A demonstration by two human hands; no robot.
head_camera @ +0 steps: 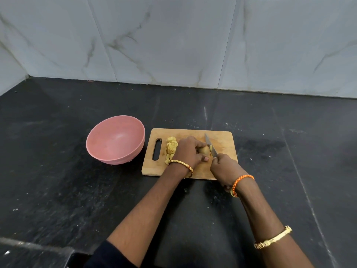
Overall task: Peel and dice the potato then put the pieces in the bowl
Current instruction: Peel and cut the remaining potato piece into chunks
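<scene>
Just right of the frame's centre, on the rectangular wooden cutting board point(222, 138), the left hand point(188, 151) curls its grip around the brownish potato point(204, 150). The right hand point(225, 169) grips the steel knife point(210, 145), whose blade rests against the potato's right end. A pile of pale yellow cut pieces point(171, 147) lies at the board's left, and the round pink bowl point(115, 139) stands just left of the board on the black stone surface point(58, 180).

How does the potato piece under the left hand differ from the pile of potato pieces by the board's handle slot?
The potato piece gripped by the left hand is one chunk, brownish on its visible side; the pale yellow pile of cut pieces is many small bits. The chunk is held against the steel knife in the right hand; the pile lies untouched. Both rest on the wooden cutting board, none in the pink bowl.
</scene>
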